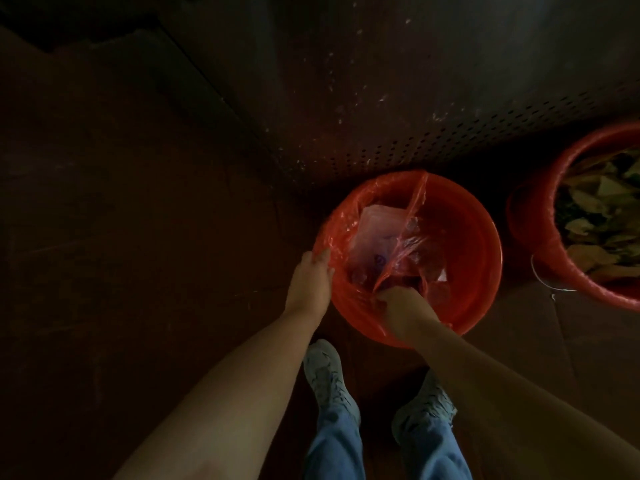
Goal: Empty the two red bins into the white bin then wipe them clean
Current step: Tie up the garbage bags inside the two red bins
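Liner [349,223] of translucent red film hangs crumpled and half loose in the round, glossy red bin [467,244], over pale clear packaging [375,225]. The left hand [310,282] keeps its grip on the film-draped rim at the bin's left. The right hand [398,304] has its grip closed on bunched film at the near rim. A second red bin [530,216] of leafy scraps [595,216] stands right of it.

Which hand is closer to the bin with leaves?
Right. The right hand grips the plastic liner inside the near red bin, left of the leafy bin. The left hand holds the near red bin's far-left rim, farther away.
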